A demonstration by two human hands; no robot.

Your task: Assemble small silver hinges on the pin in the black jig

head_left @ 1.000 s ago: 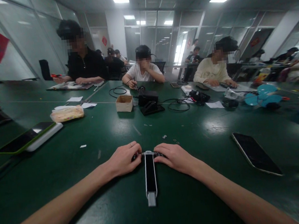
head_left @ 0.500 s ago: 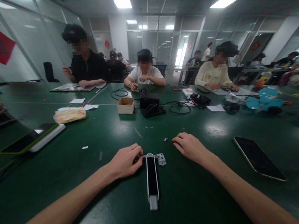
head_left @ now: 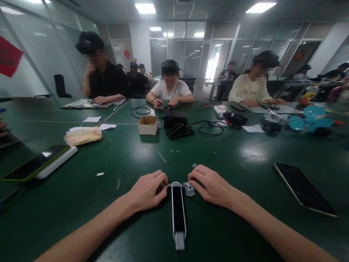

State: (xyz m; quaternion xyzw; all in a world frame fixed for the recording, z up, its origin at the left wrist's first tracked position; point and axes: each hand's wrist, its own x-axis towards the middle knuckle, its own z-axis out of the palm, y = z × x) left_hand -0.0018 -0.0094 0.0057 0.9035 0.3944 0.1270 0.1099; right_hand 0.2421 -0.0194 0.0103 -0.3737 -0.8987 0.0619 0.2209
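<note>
In front of me on the table lies a long, narrow part (head_left: 178, 213) with a black strip in a silver frame and a grey block at its near end. A small grey metal bracket (head_left: 189, 189) with holes sticks out from its far right side. My left hand (head_left: 149, 190) is closed at the far left side, pinching a small dark piece mostly hidden by the fingers. My right hand (head_left: 211, 184) is closed too, its fingertips on the bracket's upper right edge. Just beyond them sit tiny metal pieces (head_left: 194, 165), partly covered by my right hand.
A phone (head_left: 305, 188) lies to the right, and a green-edged phone (head_left: 35, 163) rests on a white object at left. Farther off are a small box (head_left: 148, 125), a black stand (head_left: 176, 124), cables and a blue fan-shaped object (head_left: 310, 118). Several people sit around the table.
My right hand has moved left, from beyond the tiny metal pieces to the bracket. My left hand stays at the part's left side. The view has shifted slightly.
</note>
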